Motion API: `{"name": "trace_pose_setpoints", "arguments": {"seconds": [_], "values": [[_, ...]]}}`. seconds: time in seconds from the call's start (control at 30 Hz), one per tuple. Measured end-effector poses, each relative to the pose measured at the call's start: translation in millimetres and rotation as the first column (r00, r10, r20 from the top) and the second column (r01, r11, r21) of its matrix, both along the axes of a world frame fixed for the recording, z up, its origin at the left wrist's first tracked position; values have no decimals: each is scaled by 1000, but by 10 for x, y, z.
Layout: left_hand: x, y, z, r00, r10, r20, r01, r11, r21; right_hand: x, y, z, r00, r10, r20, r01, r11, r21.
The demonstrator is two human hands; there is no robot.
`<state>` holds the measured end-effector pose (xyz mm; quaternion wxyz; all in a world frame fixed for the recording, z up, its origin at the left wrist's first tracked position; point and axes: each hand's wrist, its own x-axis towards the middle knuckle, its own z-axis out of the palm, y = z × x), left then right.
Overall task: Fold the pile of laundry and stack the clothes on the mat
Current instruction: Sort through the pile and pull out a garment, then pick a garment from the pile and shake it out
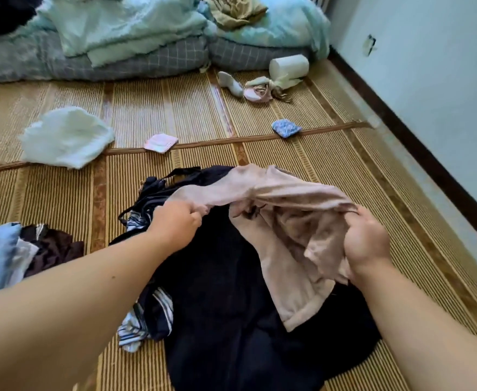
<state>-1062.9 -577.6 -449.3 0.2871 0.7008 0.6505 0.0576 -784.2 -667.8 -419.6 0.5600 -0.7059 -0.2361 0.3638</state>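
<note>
left hand [176, 220] grip: pinching beige garment [285, 218] edge | right hand [365, 244] grip: bunching it, 3 o'clock | garment above dark pile [231, 292], soft, limp; I'd hold hems | mat [302, 165] 12 o'clock

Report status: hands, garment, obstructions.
Left hand and right hand both grip the beige garment, lifted and unfolded. Dark clothes lie spread beneath on the mat. Nothing blocking.

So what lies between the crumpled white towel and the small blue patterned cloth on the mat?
In the head view, a small folded pink cloth, between the white towel and blue cloth.
</note>
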Motion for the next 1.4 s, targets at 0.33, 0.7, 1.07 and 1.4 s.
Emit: {"name": "trace_pose_setpoints", "arguments": {"seconds": [0.33, 0.7, 1.07, 1.4], "values": [[-41, -491, 2008, 569, 284, 772, -110, 956, -270, 250, -561, 1279, 993, -116, 17, 116, 993, -15], [-188, -1631, 3985, 572, 122, 811, -28, 991, -129, -578, -1517, 3293, 884, 325, 337, -351, 936, 16], [-336, -2599, 4709, 435, -135, 890, -21, 987, 160, -1333, -1818, 4631, 660, 599, 454, -724, 668, 171], [-616, -2978, 4151, 701, -96, 706, 236, 966, -104, -1236, -2075, 5781, 706, 686, 176, -673, 572, 470]]}}
